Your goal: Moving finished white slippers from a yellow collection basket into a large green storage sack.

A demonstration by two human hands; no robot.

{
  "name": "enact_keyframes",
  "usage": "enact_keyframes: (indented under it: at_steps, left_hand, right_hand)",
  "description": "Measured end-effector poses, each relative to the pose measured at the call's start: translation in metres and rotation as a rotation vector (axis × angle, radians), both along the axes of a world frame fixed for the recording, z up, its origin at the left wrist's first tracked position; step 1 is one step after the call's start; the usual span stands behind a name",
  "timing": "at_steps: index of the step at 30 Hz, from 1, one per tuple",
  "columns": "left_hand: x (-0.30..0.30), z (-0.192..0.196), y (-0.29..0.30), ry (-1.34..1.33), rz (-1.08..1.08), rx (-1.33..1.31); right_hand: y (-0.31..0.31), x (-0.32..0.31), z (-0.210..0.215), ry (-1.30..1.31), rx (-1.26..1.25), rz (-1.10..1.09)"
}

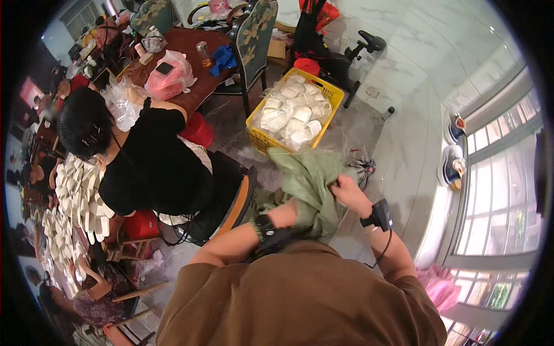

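A crumpled green woven sack (pixel 314 181) hangs in front of me. My right hand (pixel 348 193) is closed on its right side, thumb and fingers pinching the cloth. My left hand (pixel 293 209) is at the sack's left side, its fingers hidden by the folds, so I cannot tell whether they grip. Just beyond the sack stands a yellow plastic crate (pixel 258 140), filled with white shoe-shaped pieces (pixel 300 112) partly covered in clear plastic. The sack's upper end reaches the crate's near edge.
A person in black (pixel 153 161) sits close on my left beside a dark red table (pixel 199 43). White shoe-shaped pieces (pixel 78 193) lie heaped beyond them. A patterned chair (pixel 254 43) and an exercise bike (pixel 346 63) stand behind the crate. Shoes (pixel 452 161) rest along the right-hand window ledge.
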State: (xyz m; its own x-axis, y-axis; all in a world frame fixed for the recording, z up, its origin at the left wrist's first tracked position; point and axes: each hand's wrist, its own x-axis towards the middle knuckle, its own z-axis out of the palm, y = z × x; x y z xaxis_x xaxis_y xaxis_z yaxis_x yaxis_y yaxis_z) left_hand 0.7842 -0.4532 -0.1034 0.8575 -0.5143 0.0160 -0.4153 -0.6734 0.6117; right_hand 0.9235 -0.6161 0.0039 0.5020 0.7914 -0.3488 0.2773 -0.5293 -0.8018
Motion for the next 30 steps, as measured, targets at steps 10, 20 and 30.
enact_keyframes:
  at_steps: [10,20,30]
  left_hand:
    - [0.013,0.107,0.141,0.216,0.882,-1.665]
    - [0.054,0.164,0.176,0.273,1.377,-1.697]
    - [0.095,0.149,0.221,-0.707,1.292,-2.128]
  right_hand:
    - [0.126,0.121,0.056,0.009,0.846,0.205]
    - [0.225,0.147,0.033,-0.192,0.642,1.102]
    - [0.267,0.346,-0.070,-0.455,-0.012,0.811]
